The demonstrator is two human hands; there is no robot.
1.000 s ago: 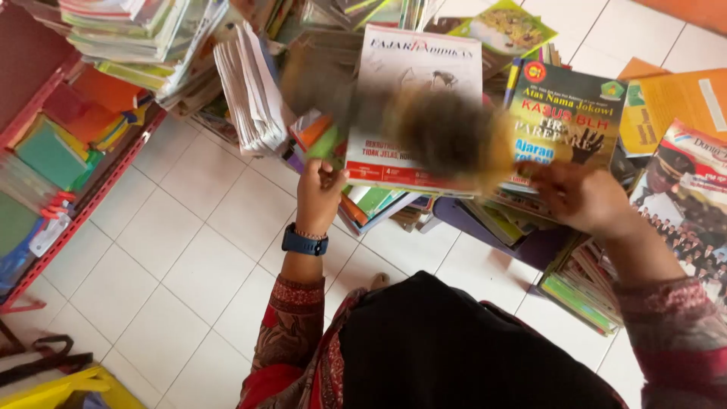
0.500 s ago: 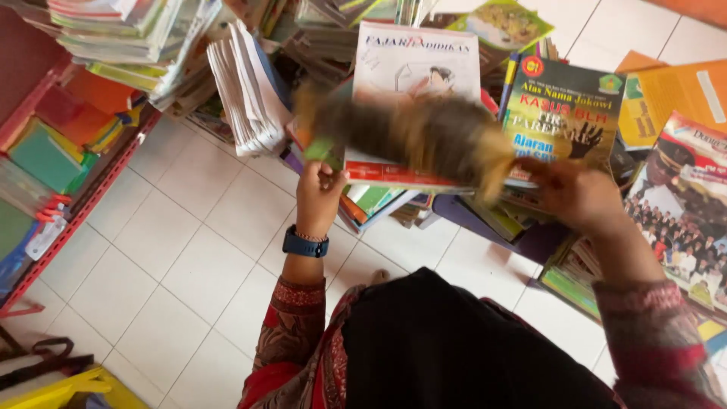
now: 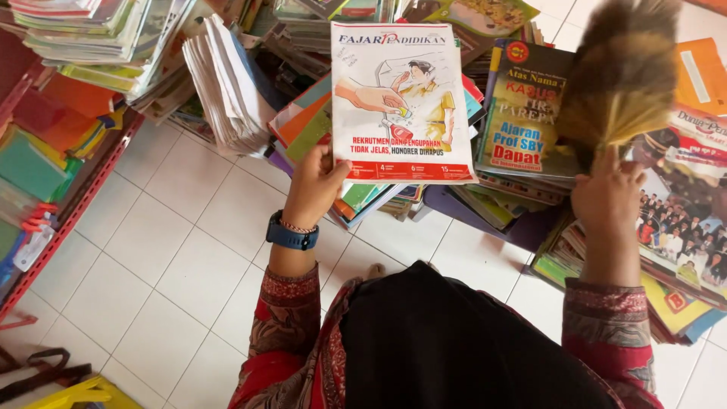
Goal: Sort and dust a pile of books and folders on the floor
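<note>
My left hand [image 3: 314,185] grips the lower left corner of a white magazine [image 3: 401,102] with a cartoon drawing and a red strip at its foot, holding it up over a pile of books. A dark watch sits on that wrist. My right hand [image 3: 608,201] is closed on the handle of a brown and yellow feather duster [image 3: 625,76], raised to the right of the magazine. The duster's feathers are blurred and stand over a dark green book [image 3: 522,113].
Stacks of books and magazines [image 3: 227,83] cover the white tiled floor [image 3: 174,250] ahead. A red metal shelf [image 3: 72,204] with coloured folders runs along the left. More magazines [image 3: 681,235] lie at the right. A yellow bag [image 3: 76,394] sits at bottom left.
The feather duster swept from across the magazine's cover over to the right and upward. The cover now shows fully. My left hand kept hold of the magazine.
</note>
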